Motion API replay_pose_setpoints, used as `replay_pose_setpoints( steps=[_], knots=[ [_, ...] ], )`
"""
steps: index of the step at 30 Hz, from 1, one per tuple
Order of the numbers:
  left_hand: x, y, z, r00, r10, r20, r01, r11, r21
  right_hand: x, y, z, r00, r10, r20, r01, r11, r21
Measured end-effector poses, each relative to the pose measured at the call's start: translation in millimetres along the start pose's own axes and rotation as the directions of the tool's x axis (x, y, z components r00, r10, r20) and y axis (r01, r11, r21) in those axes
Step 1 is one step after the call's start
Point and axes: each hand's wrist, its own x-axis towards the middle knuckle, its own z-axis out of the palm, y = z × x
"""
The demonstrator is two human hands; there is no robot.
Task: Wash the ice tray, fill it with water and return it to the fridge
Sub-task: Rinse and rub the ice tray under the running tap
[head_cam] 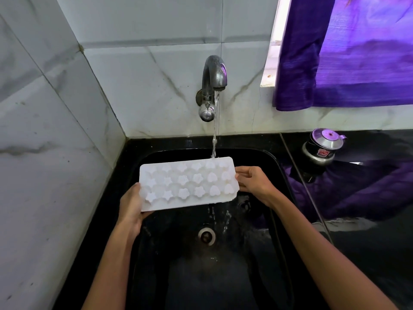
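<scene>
A white ice tray (pixel 187 183) with star, flower and heart shaped cells is held flat over the black sink (pixel 277 166). My left hand (pixel 130 203) grips its left end and my right hand (pixel 253 181) pinches its right end. The metal tap (pixel 213 73) on the tiled wall runs, and its stream lands on the tray's far right edge. Water spills off the tray's near right corner into the basin, close to the drain (pixel 206 236).
White marble-look tiles cover the left and back walls. A black counter (pixel 368 253) lies right of the sink with a small steel lidded pot (pixel 323 146) on it. A purple curtain (pixel 348 52) hangs over the window at top right.
</scene>
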Motion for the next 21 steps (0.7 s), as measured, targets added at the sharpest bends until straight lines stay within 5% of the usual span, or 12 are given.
replay_pose_setpoints(
  steps=[10,21],
  knots=[
    [-17,-30,12,0.99,-0.039,0.136,0.009,0.977,0.212,-30,31,-30,0.995,-0.056,-0.077,0.053,0.998,-0.044],
    [-34,-75,26,0.926,-0.344,0.156,0.342,0.939,0.044,-59,114,-14,0.971,-0.066,-0.231,0.028,0.986,-0.166]
  ],
)
